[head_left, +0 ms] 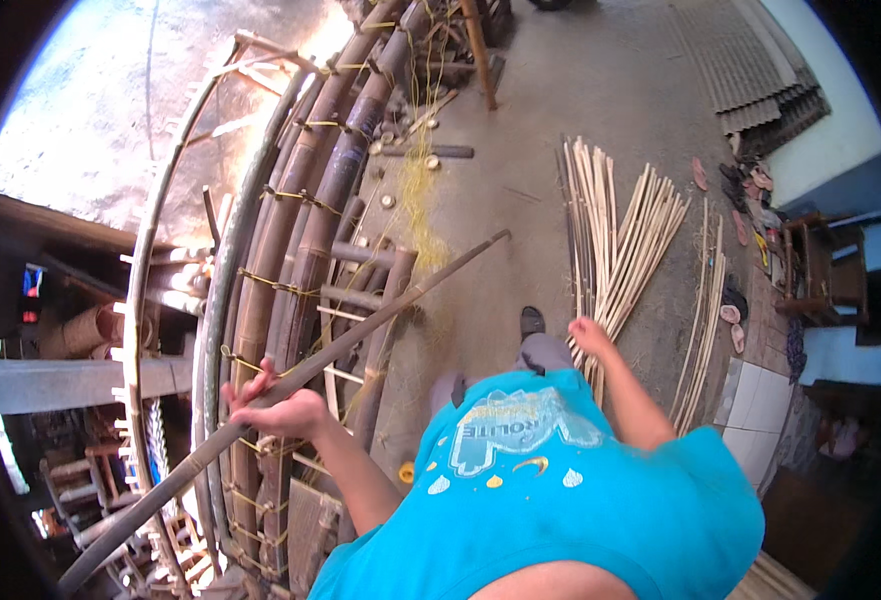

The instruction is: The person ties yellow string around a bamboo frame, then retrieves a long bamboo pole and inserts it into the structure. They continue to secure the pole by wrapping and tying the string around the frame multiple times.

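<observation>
A long dark bamboo pole (360,330) slants across the left half of the head view, from the lower left up toward the middle of the floor. It lies across the palm of my left hand (285,408), which supports it with the fingers partly curled around it. My right hand (588,337) is curled closed, with nothing seen sticking out of it. Below that hand in the view, a fanned bundle of pale bamboo strips (625,250) lies on the ground; no contact with it can be made out.
Thick bamboo poles tied with yellow cord form a rack (290,220) along my left. Yellow string (420,200) trails on the concrete floor. More thin strips (700,330) lie to the right, near sandals (735,190), a wooden chair (825,265) and stacked corrugated sheets (750,80).
</observation>
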### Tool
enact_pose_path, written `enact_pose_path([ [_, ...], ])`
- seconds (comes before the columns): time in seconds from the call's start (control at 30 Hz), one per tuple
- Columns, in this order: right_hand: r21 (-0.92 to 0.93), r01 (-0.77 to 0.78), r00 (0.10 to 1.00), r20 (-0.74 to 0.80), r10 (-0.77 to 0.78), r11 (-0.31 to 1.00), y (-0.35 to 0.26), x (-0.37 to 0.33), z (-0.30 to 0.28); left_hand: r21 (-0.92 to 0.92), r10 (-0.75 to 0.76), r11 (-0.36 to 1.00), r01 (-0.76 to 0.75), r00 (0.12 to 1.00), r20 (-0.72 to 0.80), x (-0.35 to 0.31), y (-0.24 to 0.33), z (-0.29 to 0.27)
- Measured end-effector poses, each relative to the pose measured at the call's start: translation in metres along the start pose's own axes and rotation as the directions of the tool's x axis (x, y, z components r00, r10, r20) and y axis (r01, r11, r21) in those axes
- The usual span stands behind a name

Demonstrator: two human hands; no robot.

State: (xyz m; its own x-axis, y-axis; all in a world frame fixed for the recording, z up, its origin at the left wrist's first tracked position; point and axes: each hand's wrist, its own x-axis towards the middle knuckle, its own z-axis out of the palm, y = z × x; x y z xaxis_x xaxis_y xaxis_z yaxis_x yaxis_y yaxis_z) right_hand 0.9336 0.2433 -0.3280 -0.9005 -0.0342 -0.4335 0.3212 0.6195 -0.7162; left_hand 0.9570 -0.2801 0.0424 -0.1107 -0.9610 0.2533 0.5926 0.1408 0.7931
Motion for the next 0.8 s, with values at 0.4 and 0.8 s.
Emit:
enact_pose_path([
  [0.4, 0.077, -0.102, 0.989, 0.110, 0.094, 0.992, -0.101, 0.169, -0.127, 0.451, 0.309, 0.891, -0.051, 0.795, -0.521, 0.016, 0.026, -0.022],
  [0.8, -0.020, 0.011, 0.954, 0.301, -0.004, 1.000, -0.162, 0.250, -0.101, 0.566, 0.379, 0.823, -0.052, 0.793, -0.478, 0.026, 0.011, -0.002],
])
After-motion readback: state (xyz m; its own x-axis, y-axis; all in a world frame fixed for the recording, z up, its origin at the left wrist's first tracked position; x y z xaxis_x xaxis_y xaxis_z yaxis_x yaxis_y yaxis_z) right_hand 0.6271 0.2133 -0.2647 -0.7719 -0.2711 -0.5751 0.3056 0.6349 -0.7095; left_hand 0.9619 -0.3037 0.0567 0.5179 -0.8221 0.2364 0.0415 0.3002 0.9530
